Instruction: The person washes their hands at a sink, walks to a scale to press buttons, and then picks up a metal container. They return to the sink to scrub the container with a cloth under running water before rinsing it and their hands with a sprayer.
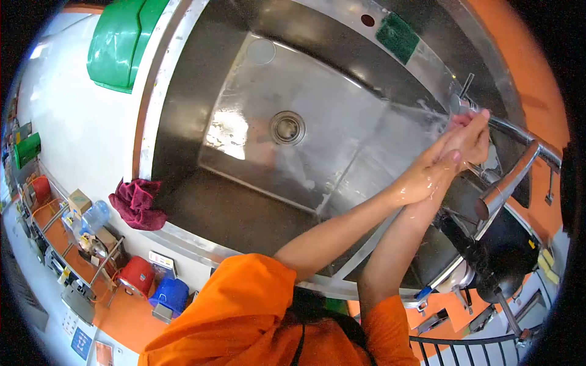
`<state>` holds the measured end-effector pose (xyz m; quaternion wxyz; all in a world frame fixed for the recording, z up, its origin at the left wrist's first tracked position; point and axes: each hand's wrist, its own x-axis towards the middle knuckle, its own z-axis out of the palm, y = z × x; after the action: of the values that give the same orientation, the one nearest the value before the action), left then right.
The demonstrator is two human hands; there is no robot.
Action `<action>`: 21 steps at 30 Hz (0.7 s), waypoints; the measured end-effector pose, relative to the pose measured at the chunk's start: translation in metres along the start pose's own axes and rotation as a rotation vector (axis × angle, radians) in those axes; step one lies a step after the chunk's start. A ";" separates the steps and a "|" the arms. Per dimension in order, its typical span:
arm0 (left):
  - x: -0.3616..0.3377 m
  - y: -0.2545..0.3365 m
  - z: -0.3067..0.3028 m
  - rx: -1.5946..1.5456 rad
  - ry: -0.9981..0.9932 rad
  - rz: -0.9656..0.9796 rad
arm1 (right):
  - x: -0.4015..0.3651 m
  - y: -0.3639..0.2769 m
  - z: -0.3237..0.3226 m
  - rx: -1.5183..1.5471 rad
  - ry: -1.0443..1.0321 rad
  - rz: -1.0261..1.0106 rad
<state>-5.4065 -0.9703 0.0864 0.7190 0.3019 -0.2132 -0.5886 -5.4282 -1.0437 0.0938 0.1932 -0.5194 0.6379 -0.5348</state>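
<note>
in the head view, two bare, wet hands meet at the right of the frame, beside a shiny metal tap (462, 104) with a thin rod-like lever. the left hand (424, 175) is wrapped about the right hand (471, 137) near the wrist, skin against skin, its thumb laid across; how far the right hand's fingers are closed cannot be told. water drops glisten on the skin, and a pale, blurred spray of water (421, 116) fans out to the left of the fingers.

below them spreads a deep sink (226, 201) of brushed steel, square-cornered, its floor slick with bright reflections. a round, ringed drain (287, 127) sits near the top centre of the frame. on the ledge at upper right lies a rough, rectangular green scouring pad (397, 38). a crumpled, soft maroon cloth (139, 204) hangs over the rim's corner at left.

a glossy, rounded green plastic bin (125, 46) stands at upper left. at lower left, a round red bucket (137, 276) is just beside a blue bucket (170, 294). loose orange fabric sleeves (253, 287) fill the bottom of the frame.
</note>
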 end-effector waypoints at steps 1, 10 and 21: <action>0.007 0.003 -0.010 -0.004 -0.025 -0.041 | -0.010 -0.011 0.001 0.042 -0.101 0.125; 0.019 -0.038 -0.035 0.330 -0.288 -0.100 | -0.065 0.001 -0.036 0.382 -0.563 0.480; 0.018 -0.012 -0.003 0.333 -0.282 -0.044 | -0.039 -0.011 -0.049 0.297 -0.558 0.268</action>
<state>-5.4094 -0.9892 0.0756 0.6095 0.3357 -0.3992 -0.5970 -5.4473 -0.9852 0.1088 0.5021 -0.5235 0.5383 -0.4291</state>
